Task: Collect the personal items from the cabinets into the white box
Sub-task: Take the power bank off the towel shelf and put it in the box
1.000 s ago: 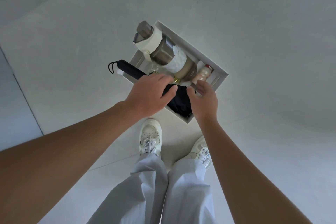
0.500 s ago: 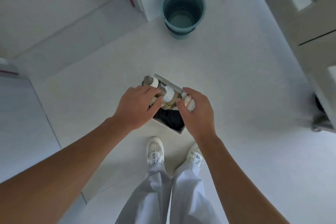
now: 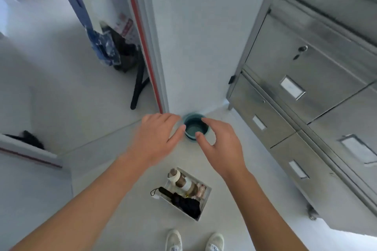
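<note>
Above the white box (image 3: 207,197), left hand (image 3: 155,138) and right hand (image 3: 222,144) spread empty, slightly blurred.

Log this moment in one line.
left hand open, empty | right hand open, empty | white rectangular box holds black folded umbrella, brown-and-white flask

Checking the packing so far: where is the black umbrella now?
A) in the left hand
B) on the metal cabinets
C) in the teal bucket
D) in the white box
D: the black umbrella lies in the white box on the floor, its handle poking over the rim.
</note>
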Available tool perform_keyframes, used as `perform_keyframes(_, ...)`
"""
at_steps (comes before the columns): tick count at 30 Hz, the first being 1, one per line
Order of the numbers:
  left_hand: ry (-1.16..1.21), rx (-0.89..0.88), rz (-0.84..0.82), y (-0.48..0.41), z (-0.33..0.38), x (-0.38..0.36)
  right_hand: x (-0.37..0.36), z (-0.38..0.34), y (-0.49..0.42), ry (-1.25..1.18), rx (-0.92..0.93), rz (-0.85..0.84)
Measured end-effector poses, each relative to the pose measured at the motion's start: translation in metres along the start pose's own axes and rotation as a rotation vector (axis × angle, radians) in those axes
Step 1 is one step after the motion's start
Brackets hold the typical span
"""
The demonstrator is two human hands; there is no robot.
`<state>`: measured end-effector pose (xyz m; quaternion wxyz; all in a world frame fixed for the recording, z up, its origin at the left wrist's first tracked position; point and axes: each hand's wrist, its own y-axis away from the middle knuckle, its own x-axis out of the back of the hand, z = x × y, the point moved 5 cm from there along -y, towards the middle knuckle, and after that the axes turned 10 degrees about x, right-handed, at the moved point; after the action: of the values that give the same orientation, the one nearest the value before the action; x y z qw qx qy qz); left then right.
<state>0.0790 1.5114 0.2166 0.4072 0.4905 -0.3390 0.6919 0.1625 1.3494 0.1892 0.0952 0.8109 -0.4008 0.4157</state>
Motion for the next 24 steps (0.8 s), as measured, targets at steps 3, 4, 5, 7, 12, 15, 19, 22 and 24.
perform_keyframes(3, -0.011, -0.002, 0.081, 0.023, 0.01, 0.062, 0.039, -0.049, 0.006, 0.059, 0.097, 0.022)
perform_keyframes(4, -0.018, -0.007, 0.1, 0.032, 0.011, 0.076, 0.049, -0.062, 0.008, 0.067, 0.126, 0.033)
perform_keyframes(5, -0.029, -0.01, 0.121, 0.04, 0.011, 0.089, 0.057, -0.073, 0.01, 0.072, 0.152, 0.042)
perform_keyframes(7, -0.063, -0.005, 0.168, 0.053, 0.008, 0.109, 0.07, -0.092, 0.01, 0.088, 0.2, 0.054)
perform_keyframes(12, -0.173, 0.09, 0.235, 0.07, -0.002, 0.15, 0.091, -0.122, -0.003, 0.103, 0.29, 0.042)
perform_keyframes(15, -0.23, 0.156, 0.299, 0.08, -0.006, 0.173, 0.095, -0.141, -0.015, 0.088, 0.37, 0.008)
perform_keyframes(19, -0.268, 0.306, 0.357, 0.103, -0.009, 0.196, 0.092, -0.168, -0.029, 0.004, 0.503, -0.054)
perform_keyframes(22, -0.265, 0.451, 0.372, 0.132, -0.008, 0.198, 0.077, -0.183, -0.026, -0.05, 0.598, -0.168)
perform_keyframes(24, -0.256, 0.562, 0.364, 0.157, -0.005, 0.193, 0.063, -0.19, -0.018, -0.079, 0.671, -0.257)
